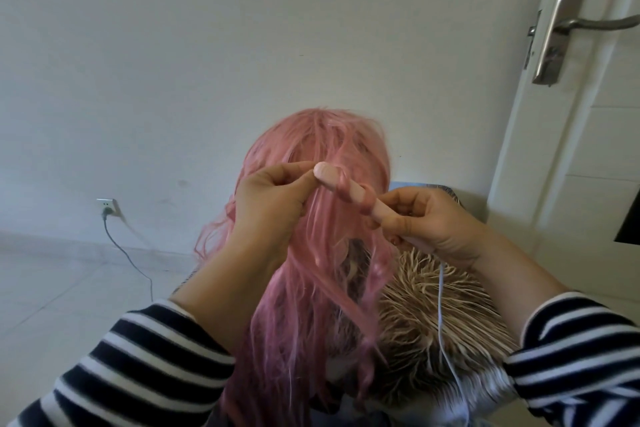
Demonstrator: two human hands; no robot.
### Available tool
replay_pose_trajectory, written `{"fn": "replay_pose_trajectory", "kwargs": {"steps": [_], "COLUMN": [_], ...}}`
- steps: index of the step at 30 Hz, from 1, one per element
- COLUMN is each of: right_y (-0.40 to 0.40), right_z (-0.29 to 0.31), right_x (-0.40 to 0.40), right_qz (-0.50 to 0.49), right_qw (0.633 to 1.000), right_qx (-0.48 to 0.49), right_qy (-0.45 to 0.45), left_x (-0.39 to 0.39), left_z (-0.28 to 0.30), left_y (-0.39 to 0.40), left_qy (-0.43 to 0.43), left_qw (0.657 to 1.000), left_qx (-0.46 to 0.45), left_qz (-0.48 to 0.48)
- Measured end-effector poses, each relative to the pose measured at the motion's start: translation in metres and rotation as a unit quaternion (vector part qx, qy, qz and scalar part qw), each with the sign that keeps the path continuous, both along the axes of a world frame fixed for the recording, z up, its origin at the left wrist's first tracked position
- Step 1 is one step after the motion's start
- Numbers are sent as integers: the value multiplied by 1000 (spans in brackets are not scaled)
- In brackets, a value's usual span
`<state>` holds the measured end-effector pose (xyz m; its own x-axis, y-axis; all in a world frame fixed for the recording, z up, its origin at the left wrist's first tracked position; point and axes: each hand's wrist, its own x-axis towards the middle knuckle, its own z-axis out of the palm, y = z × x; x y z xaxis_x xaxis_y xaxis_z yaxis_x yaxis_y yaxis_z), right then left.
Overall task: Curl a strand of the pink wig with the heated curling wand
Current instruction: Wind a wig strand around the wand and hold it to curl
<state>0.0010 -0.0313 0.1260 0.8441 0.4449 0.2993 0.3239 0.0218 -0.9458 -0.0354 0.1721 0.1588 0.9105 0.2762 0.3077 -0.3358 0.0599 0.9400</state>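
Observation:
A long pink wig [311,288] hangs in the middle of the view, its crown toward the wall. A pale pink curling wand [353,192] lies slanted across its upper part, tip at the upper left. A pink strand [367,199] is wound around the barrel in two loops. My right hand [433,225] grips the wand's handle at the lower right. My left hand [273,204] pinches hair right beside the wand's tip. A thin pale cord [441,305] drops from the handle past my right wrist.
A shaggy beige fur surface [433,315] lies under the wig on the right. A wall socket [108,206] with a dark cable [128,260] sits low on the white wall at left. A white door with a metal handle [568,24] stands at the right.

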Motion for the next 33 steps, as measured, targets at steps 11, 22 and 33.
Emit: {"fn": "replay_pose_trajectory", "kwargs": {"steps": [11,22,33], "right_y": [-1,-1,5], "right_z": [0,6,3], "right_x": [2,-6,-2], "right_qz": [-7,0,-54], "right_qw": [1000,998,995], "right_qx": [-20,-39,-80], "right_qy": [18,41,8], "left_x": [-11,-19,-25], "left_z": [-19,-34,-35], "left_y": [-15,-23,-25], "left_qy": [-5,23,44], "left_qw": [999,997,998], "left_qx": [44,68,51], "left_qz": [16,3,-19]}}
